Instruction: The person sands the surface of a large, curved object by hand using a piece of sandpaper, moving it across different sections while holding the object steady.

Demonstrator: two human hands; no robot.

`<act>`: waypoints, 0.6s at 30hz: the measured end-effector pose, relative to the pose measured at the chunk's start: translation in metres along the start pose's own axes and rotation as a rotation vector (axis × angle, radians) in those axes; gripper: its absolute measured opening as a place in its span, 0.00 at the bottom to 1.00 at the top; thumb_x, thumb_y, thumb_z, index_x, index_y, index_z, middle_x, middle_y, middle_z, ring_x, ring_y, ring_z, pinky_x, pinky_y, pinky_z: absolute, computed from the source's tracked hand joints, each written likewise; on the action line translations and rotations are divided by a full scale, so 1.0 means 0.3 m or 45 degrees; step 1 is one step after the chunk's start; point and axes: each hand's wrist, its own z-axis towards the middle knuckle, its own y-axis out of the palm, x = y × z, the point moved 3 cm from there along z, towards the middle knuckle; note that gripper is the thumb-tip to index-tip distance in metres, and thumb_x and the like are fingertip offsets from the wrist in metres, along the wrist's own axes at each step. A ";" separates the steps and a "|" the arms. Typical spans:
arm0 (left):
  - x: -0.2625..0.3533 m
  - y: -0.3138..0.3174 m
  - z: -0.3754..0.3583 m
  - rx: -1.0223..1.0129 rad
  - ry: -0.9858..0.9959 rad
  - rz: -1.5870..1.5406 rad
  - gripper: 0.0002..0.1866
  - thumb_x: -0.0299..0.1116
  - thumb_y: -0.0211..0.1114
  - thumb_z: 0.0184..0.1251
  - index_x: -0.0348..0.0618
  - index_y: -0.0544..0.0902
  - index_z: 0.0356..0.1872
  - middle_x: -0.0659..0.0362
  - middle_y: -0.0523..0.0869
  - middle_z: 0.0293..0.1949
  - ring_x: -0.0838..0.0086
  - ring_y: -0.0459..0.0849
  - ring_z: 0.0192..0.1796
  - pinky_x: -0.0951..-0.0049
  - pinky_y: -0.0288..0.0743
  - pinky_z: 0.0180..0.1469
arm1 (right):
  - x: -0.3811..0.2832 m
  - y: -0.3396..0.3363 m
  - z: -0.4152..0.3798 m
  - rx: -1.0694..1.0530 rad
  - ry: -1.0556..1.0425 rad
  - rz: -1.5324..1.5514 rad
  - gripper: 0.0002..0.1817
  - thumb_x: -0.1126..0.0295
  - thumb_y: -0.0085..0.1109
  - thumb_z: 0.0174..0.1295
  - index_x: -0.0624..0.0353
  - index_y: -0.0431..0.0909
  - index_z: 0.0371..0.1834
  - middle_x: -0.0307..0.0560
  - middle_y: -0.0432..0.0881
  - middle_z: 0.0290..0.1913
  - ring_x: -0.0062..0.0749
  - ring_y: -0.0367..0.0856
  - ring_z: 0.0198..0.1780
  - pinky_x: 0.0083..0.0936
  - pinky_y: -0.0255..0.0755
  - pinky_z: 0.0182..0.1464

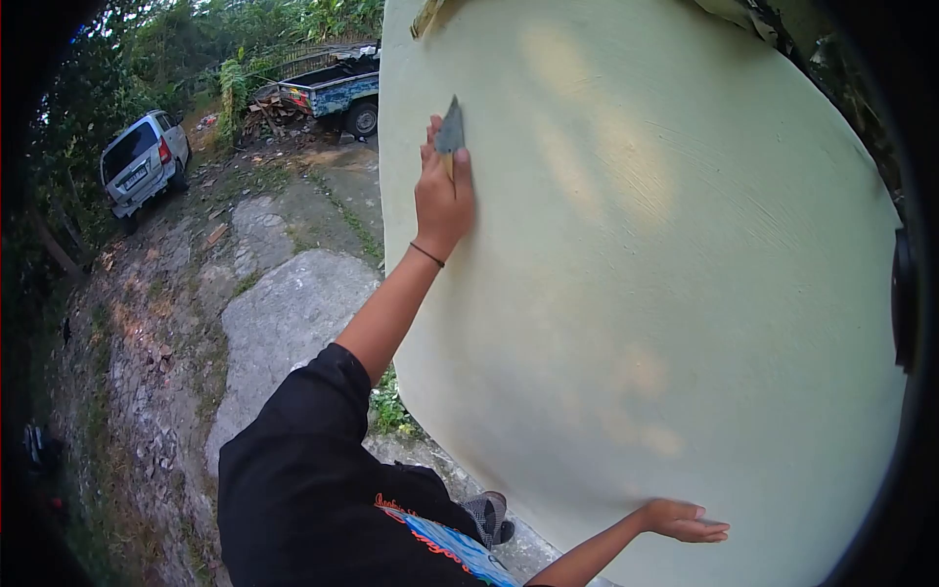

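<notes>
My left hand (445,191), with a dark band at the wrist, is raised against a pale cream wall (606,293). It is closed around the light handle of a putty knife (450,129). The grey blade points upward, close to the wall's left side. Lower right, my right hand (687,522) lies beside the wall's lower part, fingers stretched out and nothing in them. Fine scratch marks and soft patches of light show on the wall.
Rough ground with a concrete slab (293,328) lies to the left. Farther off stand a silver car (142,166) and a pickup truck (342,98) near plants and scrap wood. One shoe (486,517) shows below. Something dark (902,298) sits at the wall's right edge.
</notes>
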 end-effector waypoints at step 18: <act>-0.102 -0.019 0.139 0.037 -0.471 0.110 0.27 0.43 0.43 0.76 0.26 0.69 0.60 0.34 0.73 0.58 0.43 0.71 0.61 0.59 0.58 0.70 | 0.011 0.003 -0.010 0.011 0.026 0.045 0.28 0.60 0.31 0.75 0.67 0.51 0.72 0.60 0.44 0.75 0.48 0.44 0.77 0.41 0.49 0.73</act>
